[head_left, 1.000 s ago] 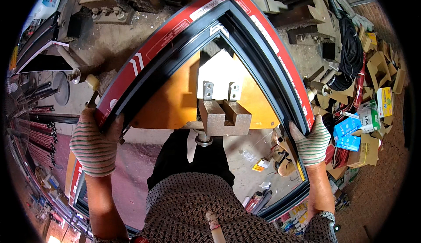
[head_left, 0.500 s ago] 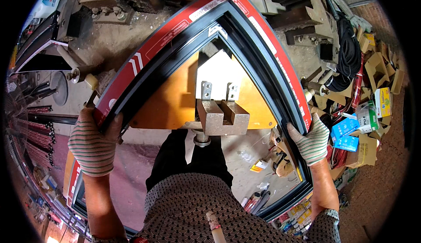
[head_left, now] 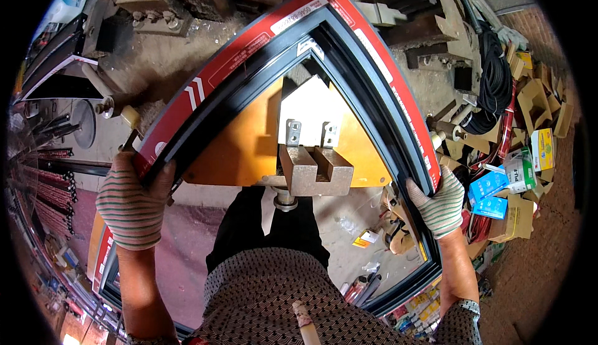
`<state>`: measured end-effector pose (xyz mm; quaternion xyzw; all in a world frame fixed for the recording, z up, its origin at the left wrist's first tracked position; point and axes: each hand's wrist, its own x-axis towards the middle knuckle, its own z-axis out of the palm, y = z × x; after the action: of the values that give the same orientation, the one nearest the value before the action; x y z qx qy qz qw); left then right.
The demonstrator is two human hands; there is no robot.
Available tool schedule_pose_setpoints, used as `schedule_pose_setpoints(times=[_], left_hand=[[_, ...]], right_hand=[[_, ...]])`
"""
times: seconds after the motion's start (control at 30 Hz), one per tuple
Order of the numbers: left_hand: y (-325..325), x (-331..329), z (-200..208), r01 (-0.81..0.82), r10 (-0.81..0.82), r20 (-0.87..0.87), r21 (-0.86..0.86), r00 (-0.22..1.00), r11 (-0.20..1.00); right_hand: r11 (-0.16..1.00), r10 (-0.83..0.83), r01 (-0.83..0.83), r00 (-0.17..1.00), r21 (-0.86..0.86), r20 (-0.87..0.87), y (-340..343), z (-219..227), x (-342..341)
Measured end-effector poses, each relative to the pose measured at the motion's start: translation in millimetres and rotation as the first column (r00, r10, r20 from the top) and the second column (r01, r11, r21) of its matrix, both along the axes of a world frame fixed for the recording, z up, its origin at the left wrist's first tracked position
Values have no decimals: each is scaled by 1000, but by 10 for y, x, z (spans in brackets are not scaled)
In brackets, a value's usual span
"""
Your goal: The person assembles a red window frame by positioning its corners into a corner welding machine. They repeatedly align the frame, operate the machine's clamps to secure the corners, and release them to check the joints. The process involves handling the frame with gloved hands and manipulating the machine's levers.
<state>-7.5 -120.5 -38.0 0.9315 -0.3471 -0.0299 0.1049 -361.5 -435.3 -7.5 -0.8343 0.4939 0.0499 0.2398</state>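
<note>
A large window frame (head_left: 383, 77) of dark profile with red protective film spans the view, one corner pointing away from me. In a striped knitted glove, my left hand (head_left: 132, 205) is wrapped round its left side, the thumb on the inner edge. My right hand (head_left: 440, 203), gloved alike, grips the right side in the same way. Inside the far corner sits a pale pointed metal block (head_left: 308, 105) with two slotted brackets. A notched steel block (head_left: 316, 172) is in front of it, and orange plates (head_left: 237, 149) lie on both sides under the frame.
Heavy machine blocks (head_left: 152, 2) stand beyond the frame on both sides. At right are coiled black cable (head_left: 492, 74), torn cardboard (head_left: 536, 99) and blue boxes (head_left: 489, 189). Another red-filmed frame piece (head_left: 101, 255) is at lower left. A cigarette (head_left: 305, 321) shows at the lower edge.
The frame's far corner sits slightly lower in view and its right side slightly further left, my right hand with it. Both hands keep their hold.
</note>
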Motion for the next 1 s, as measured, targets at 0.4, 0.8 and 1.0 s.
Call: schedule_pose_setpoints(times=[0.4, 0.8, 1.0], left_hand=[[-15, -9, 2, -48, 49, -23, 39, 999, 998], [-36, -33, 35, -43, 45, -52, 32, 998, 999], [-7, -26, 6, -36, 36, -8, 39, 999, 999]], right_hand=[[999, 34, -32, 998, 39, -44, -59, 48, 11], [997, 69, -67, 994, 30, -85, -94, 45, -12], [997, 32, -24, 994, 72, -103, -85, 78, 41]])
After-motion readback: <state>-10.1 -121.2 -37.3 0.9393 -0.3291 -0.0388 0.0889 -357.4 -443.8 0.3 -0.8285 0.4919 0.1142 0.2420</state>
